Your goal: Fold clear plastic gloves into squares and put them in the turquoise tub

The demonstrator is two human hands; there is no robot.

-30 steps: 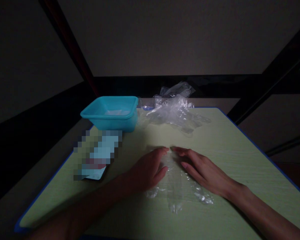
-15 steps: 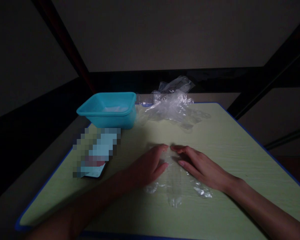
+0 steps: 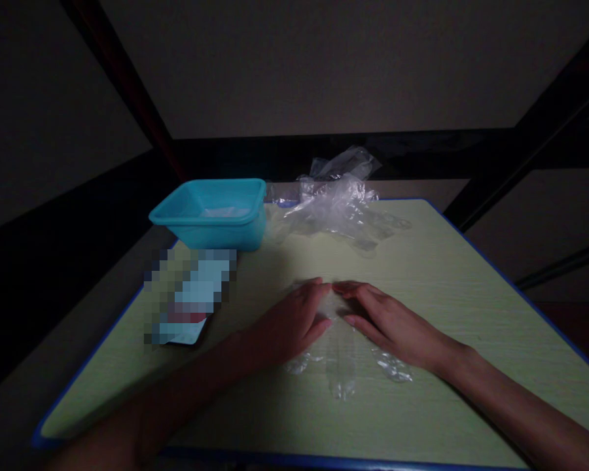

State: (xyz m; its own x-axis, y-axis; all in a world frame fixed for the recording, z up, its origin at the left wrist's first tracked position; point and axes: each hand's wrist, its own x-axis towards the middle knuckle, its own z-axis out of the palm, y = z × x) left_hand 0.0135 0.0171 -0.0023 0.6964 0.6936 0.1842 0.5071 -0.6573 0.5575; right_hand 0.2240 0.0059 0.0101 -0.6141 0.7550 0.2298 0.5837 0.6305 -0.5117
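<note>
A clear, thin plastic glove lies flat on the table in front of me, its finger-like ends spread toward the near edge. My left hand rests over its left side, thumb held apart from the fingers. From the other side my right hand lies over the glove in a mirrored pose, thumb and fingers also apart. The fingertips of both hands nearly meet above the middle of the glove. Neither hand visibly grips it. Part of the glove is hidden under my hands.
Behind the hands, a crumpled heap of clear plastic sits at the table's far edge. A turquoise basin with something whitish inside stands at the back left. Nearer, a phone, mostly pixelated, lies on the blue-edged table.
The right fingertips have shifted very slightly to the left, toward the left hand. The view has tilted a touch; the glove and other objects stay in place.
</note>
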